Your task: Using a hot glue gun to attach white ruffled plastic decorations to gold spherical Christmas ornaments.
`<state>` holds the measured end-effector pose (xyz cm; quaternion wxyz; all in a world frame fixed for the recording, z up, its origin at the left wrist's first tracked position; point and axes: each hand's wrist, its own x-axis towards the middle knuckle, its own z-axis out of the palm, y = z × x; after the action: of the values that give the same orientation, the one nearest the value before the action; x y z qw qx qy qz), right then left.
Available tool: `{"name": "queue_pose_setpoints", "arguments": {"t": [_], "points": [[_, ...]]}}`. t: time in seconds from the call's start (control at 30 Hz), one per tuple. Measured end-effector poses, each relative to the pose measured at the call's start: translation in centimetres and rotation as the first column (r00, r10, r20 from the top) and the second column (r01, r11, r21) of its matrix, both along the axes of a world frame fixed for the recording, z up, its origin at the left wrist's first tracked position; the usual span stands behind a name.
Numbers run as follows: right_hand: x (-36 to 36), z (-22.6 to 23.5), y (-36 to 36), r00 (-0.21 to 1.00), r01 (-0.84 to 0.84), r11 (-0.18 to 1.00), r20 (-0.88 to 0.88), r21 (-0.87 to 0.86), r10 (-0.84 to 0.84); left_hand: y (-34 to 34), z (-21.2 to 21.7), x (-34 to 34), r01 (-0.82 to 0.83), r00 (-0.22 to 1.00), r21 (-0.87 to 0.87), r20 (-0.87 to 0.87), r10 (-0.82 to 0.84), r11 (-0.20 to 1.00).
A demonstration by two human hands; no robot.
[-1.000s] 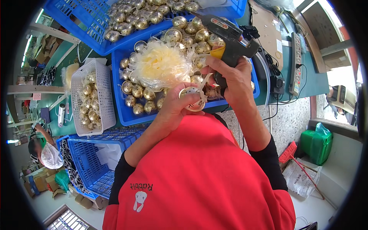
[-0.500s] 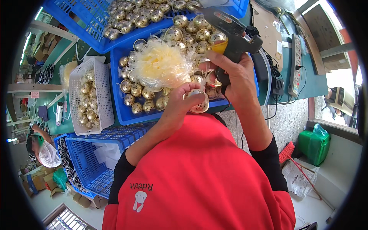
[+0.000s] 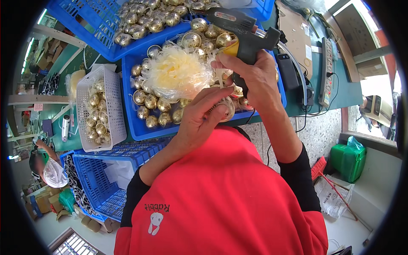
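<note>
My left hand [image 3: 196,119] is closed around a gold ball ornament [image 3: 228,111] in front of the red top I wear. The fingers and thumb cover much of the ball. In my right hand [image 3: 260,85] is a black glue gun [image 3: 248,44] with a yellow trigger, its nozzle turned up and to the left. A pale translucent strip [image 3: 220,78] runs from the ball up toward my right fingertips; whether they pinch it I cannot tell. Just beyond the hands lies a bundle of cream-coloured plastic strips [image 3: 176,72], on top of gold balls in a blue crate [image 3: 131,117].
Another blue crate [image 3: 83,21] of wrapped gold balls sits behind. To the left stands a white basket [image 3: 114,123] of balls, above an open blue crate [image 3: 100,182]. A power strip [image 3: 326,72] and cables lie right. Someone [image 3: 46,163] is at far left.
My right hand and the glue gun have shifted slightly left. The left fingers have come over the top of the ball, which has turned and now shows less of its face.
</note>
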<state>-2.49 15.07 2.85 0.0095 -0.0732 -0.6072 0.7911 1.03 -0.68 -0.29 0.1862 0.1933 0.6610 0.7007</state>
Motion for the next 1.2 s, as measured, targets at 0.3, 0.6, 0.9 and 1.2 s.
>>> {"name": "queue_pose_setpoints", "arguments": {"t": [0.3,0.6,0.9,1.2], "points": [[0.5,-0.8,0.9,0.998,0.057,0.986,-0.015,0.157,-0.055,-0.4,-1.2,-0.5,0.079,0.997,0.036,-0.015,-0.078,0.996],[6.0,-2.0,4.1,0.993,-0.038,0.988,0.114,0.148,0.022,-1.5,-1.1,-1.5,-0.059,0.991,-0.13,-0.128,0.042,0.99],[8.6,-3.9,3.5,0.987,-0.118,0.992,0.102,-0.031,0.121,-1.6,-1.6,-2.1,-0.165,0.955,-0.282,-0.285,0.081,0.945],[8.9,-5.5,3.7,0.974,-0.169,0.986,0.154,-0.004,0.167,-1.5,0.4,-2.0,-0.115,0.991,-0.201,0.044,0.126,0.973]]}}
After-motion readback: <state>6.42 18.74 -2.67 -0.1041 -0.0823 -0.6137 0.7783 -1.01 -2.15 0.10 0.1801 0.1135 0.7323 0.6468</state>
